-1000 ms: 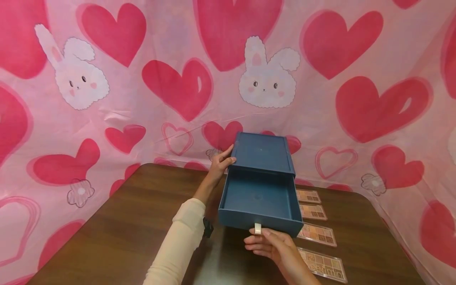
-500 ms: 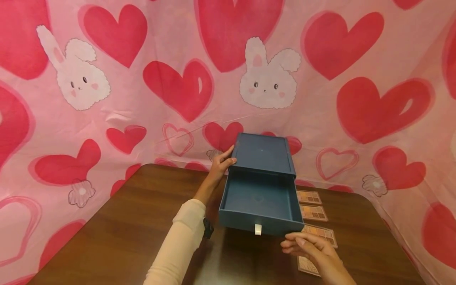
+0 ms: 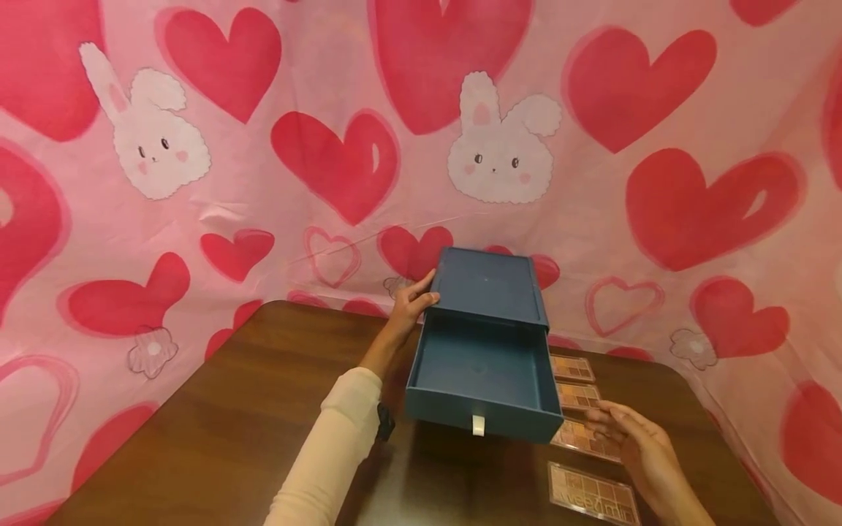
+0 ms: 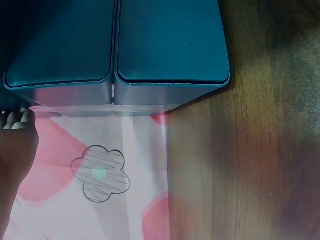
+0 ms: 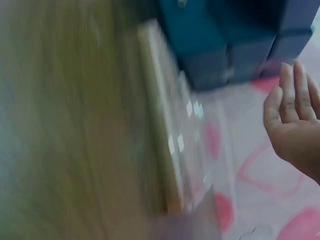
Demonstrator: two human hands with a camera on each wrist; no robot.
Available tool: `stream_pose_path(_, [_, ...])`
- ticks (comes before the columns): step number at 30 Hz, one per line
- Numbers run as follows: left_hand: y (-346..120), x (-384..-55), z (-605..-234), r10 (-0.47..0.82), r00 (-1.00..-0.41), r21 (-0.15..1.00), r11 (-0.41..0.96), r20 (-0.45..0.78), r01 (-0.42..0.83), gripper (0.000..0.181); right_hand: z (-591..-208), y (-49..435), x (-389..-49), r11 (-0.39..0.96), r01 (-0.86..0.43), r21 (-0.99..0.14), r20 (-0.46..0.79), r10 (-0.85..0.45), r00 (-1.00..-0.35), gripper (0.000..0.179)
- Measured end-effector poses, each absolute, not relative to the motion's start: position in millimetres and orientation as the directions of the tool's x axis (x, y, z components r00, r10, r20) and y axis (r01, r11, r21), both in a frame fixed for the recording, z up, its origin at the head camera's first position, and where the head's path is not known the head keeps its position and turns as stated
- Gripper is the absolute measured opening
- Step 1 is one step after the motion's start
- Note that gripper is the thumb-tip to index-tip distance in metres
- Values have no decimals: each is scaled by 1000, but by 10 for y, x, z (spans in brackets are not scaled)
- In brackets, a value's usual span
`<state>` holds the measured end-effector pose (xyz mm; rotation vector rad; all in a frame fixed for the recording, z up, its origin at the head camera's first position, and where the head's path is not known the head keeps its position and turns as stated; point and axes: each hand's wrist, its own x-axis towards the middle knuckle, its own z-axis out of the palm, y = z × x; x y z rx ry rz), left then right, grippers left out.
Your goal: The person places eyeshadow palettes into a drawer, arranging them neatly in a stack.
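A blue drawer box (image 3: 487, 285) stands on the table with its top drawer (image 3: 483, 416) pulled out; nothing lies inside. A pale pull tab (image 3: 479, 425) hangs on the drawer's front. My left hand (image 3: 406, 313) rests against the box's upper left side, its thumb over the top edge. To the right of the box lie several eyeshadow palettes in a row, the nearest palette (image 3: 592, 493) with lettering on its lid. My right hand (image 3: 634, 442) is beside the third palette (image 3: 585, 438), fingers loosely bent, holding nothing; in the right wrist view that hand (image 5: 295, 120) shows its palm.
The brown wooden table (image 3: 276, 424) has rounded back corners. Behind it hangs a pink cloth (image 3: 316, 175) printed with hearts and rabbits. In the left wrist view the box's side (image 4: 170, 45) shows more than one stacked section.
My right hand has let go of the drawer's pull tab and moved right to the palettes. The drawer stays out, and my left hand has kept its place on the box.
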<state>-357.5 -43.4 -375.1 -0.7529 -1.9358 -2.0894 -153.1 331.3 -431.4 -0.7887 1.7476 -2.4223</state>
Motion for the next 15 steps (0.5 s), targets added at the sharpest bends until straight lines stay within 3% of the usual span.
stream_pose_path(8, [-433,-3565,-3728,214,-862,887,-157,459,433,66,-4472,3672,-1992,-256,-305,-917,331,-63,-942,43])
stream_pose_path(15, [-461,-3534,-3722,244,-883,915,-144,401,376,68,-4515,3795,-2399,-47,-146,-988,142,75,-987,33])
